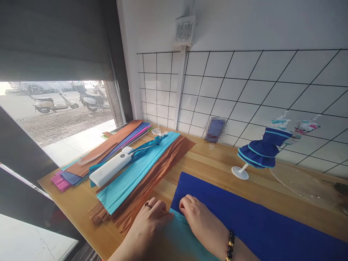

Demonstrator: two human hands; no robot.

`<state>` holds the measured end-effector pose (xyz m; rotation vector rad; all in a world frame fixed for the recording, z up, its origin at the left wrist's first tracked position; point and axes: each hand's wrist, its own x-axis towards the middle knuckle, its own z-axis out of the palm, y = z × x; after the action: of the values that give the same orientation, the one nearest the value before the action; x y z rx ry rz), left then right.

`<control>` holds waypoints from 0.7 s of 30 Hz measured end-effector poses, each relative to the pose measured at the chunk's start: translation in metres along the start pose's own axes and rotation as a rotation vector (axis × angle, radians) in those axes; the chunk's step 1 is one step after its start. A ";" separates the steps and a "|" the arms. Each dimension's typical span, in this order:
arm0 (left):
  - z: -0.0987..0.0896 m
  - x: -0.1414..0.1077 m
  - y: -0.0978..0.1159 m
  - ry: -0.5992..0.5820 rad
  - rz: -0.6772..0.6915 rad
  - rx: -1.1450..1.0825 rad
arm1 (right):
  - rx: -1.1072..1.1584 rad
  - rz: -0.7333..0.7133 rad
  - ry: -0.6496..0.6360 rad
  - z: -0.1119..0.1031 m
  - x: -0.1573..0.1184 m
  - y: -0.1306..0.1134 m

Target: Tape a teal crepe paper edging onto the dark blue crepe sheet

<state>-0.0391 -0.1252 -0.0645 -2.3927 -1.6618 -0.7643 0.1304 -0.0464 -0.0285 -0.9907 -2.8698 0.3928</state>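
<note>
Teal sheet [187, 239] apparently partly overlies blue sheet [244, 217].

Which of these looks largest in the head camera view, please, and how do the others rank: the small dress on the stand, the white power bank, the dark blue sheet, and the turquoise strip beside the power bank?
1. Dark blue sheet
2. Turquoise strip
3. Small dress
4. White power bank
</note>
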 end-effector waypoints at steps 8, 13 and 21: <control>0.002 0.000 -0.001 0.006 0.007 0.009 | -0.129 -0.306 0.260 0.017 -0.025 0.009; -0.002 0.001 0.001 -0.008 0.010 0.009 | -0.352 -0.439 0.230 0.017 -0.054 0.020; -0.009 0.001 0.000 -0.102 -0.018 0.026 | -0.581 -0.402 0.422 0.007 -0.127 0.067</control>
<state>-0.0417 -0.1281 -0.0567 -2.4409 -1.7211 -0.6293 0.2692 -0.0757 -0.0515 -0.4306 -2.7092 -0.6311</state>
